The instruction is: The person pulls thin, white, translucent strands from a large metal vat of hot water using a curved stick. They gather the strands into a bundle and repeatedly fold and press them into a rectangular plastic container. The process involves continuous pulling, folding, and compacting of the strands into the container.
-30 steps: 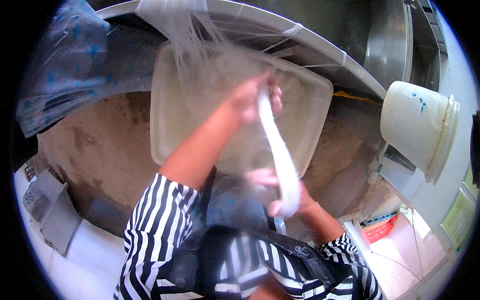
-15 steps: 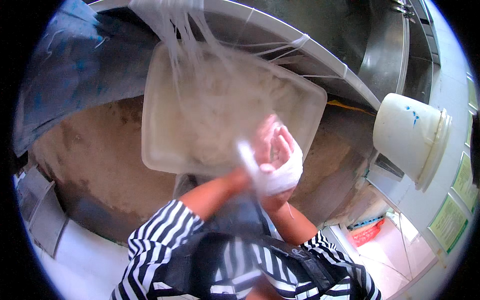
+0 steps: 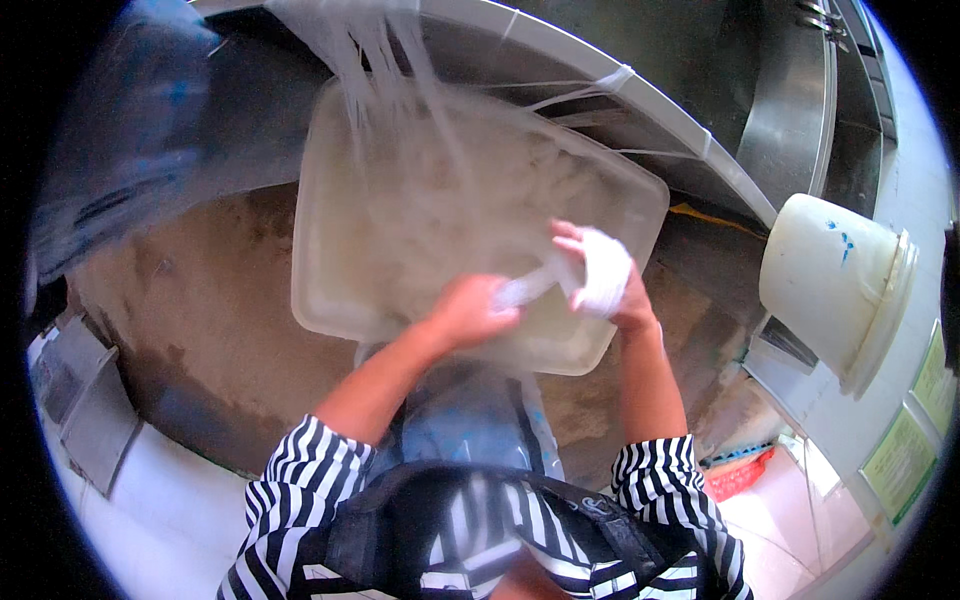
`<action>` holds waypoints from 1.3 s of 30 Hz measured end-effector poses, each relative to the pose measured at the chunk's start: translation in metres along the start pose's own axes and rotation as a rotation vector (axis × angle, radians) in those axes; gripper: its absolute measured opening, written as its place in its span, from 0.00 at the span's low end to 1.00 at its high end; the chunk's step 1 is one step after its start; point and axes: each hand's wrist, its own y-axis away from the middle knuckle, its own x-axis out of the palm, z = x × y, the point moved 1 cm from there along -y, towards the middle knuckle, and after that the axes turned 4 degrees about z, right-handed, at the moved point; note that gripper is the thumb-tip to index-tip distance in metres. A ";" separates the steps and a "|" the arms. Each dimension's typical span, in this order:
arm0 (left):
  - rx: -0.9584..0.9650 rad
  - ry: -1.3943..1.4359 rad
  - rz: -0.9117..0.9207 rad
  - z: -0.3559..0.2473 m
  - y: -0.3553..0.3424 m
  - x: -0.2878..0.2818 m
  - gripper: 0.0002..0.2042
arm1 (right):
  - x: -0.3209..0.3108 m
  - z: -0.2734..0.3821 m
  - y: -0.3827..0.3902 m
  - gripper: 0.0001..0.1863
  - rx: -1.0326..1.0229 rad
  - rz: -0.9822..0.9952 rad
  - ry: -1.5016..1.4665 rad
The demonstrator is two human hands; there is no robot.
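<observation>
A white plastic tub (image 3: 303,255) stands in front of me with cloudy, whitish contents. Over its near right part I hold up my right hand (image 3: 634,302), its fingers stretched out and apart. A thin white strip (image 3: 602,272) is wound in a wide band around the palm of that hand. To its left, my left hand (image 3: 468,310) is closed on the strip's other stretch, which runs taut between both hands. The strip's exact material cannot be made out. Motion blurs the fingers somewhat.
White strands (image 3: 365,60) hang over a pale curved rim (image 3: 560,42) down into the tub's far side. More thin strands are looped over the rim. A white bucket (image 3: 828,275) stands at the right. Blue sheeting (image 3: 150,130) drapes at the far left, above brown, wet-looking ground (image 3: 200,320).
My hands were close together, the left overlapping the right. Now they are apart: the left has moved left, the right slightly up and right, with the strip stretched between them.
</observation>
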 end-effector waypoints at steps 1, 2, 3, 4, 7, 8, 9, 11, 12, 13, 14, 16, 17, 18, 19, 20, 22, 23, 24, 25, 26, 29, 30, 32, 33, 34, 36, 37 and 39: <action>0.055 -0.149 -0.060 -0.019 0.007 -0.011 0.15 | 0.007 -0.002 0.001 0.34 0.004 0.093 0.243; 0.058 -0.299 -0.036 -0.038 0.014 -0.021 0.15 | 0.017 0.004 -0.002 0.34 -0.055 0.124 0.233; 0.057 -0.447 -0.017 -0.053 0.019 -0.029 0.14 | 0.026 0.008 -0.006 0.33 -0.039 0.164 0.230; 0.067 -0.592 0.012 -0.067 0.022 -0.034 0.14 | 0.033 0.014 -0.007 0.31 -0.013 0.196 0.237; 0.155 -0.650 -0.027 -0.082 0.022 -0.037 0.13 | 0.045 0.012 -0.012 0.23 0.131 0.045 0.126; 0.160 -0.677 -0.022 -0.083 0.021 -0.038 0.13 | 0.045 0.011 -0.012 0.20 0.147 -0.013 0.146; 0.127 -0.621 -0.015 -0.081 0.018 -0.041 0.15 | 0.043 0.006 -0.012 0.18 0.169 -0.025 0.225; 0.066 -0.507 0.001 -0.073 0.011 -0.046 0.19 | 0.036 -0.001 -0.010 0.15 0.215 -0.052 0.383; 0.106 -0.376 -0.079 -0.068 0.010 -0.044 0.21 | 0.033 0.009 -0.013 0.16 0.239 -0.061 0.485; 0.139 -0.246 -0.164 -0.060 0.011 -0.039 0.23 | 0.030 0.028 -0.020 0.18 0.257 -0.065 0.583; 0.171 -0.115 -0.248 -0.052 0.011 -0.034 0.25 | 0.029 0.038 -0.025 0.20 0.274 -0.070 0.682; 0.207 0.061 -0.237 -0.041 0.005 -0.019 0.27 | 0.032 0.037 -0.027 0.16 0.127 -0.133 0.796; 0.238 0.211 -0.230 -0.040 0.002 -0.014 0.26 | 0.033 0.039 -0.028 0.16 0.126 -0.136 0.826; 0.266 0.356 -0.228 -0.038 -0.001 -0.011 0.25 | 0.034 0.039 -0.031 0.16 0.118 -0.139 0.853; 0.272 0.351 -0.247 -0.034 -0.005 -0.009 0.24 | 0.035 0.048 -0.031 0.13 0.204 -0.119 0.903; 0.277 0.346 -0.266 -0.029 -0.008 -0.006 0.23 | 0.036 0.049 -0.030 0.12 0.259 -0.061 0.952; 0.281 0.273 -0.310 -0.026 -0.014 -0.007 0.22 | 0.036 0.049 -0.030 0.10 0.364 0.047 1.051; 0.276 0.209 -0.333 -0.027 -0.016 -0.007 0.22 | 0.039 0.051 -0.028 0.08 0.321 0.050 1.112; 0.269 0.146 -0.355 -0.028 -0.017 -0.007 0.21 | 0.038 0.055 -0.028 0.07 0.349 0.084 1.098; 0.235 0.089 -0.349 -0.030 -0.019 -0.008 0.22 | 0.036 0.060 -0.029 0.07 0.377 0.117 1.085; 0.200 0.032 -0.343 -0.032 -0.020 -0.009 0.22 | 0.033 0.063 -0.030 0.08 0.406 0.150 1.070; 0.210 0.071 -0.579 -0.018 -0.019 -0.001 0.24 | 0.012 0.072 -0.017 0.13 0.185 0.049 0.881; 0.240 0.121 -0.696 -0.019 -0.019 0.000 0.25 | 0.008 0.086 -0.017 0.15 0.104 -0.079 0.844; 0.463 0.121 -0.750 -0.022 -0.013 0.000 0.25 | 0.006 0.098 -0.009 0.16 0.094 -0.192 0.921; 0.575 0.122 -0.766 -0.026 -0.010 0.002 0.26 | 0.010 0.106 -0.008 0.16 0.048 -0.191 0.902; 0.680 0.056 -0.733 -0.029 -0.010 0.002 0.25 | 0.019 0.117 -0.010 0.15 0.003 -0.186 0.880; 0.888 -0.084 -0.664 -0.037 -0.017 -0.003 0.23 | 0.038 0.123 -0.011 0.14 -0.100 -0.207 0.773; 0.921 -0.142 -0.658 -0.031 -0.022 -0.006 0.18 | 0.042 0.130 -0.014 0.13 -0.097 -0.203 0.699; 0.753 -0.091 -0.560 -0.004 -0.020 -0.011 0.16 | 0.043 0.144 -0.019 0.11 -0.033 -0.250 0.585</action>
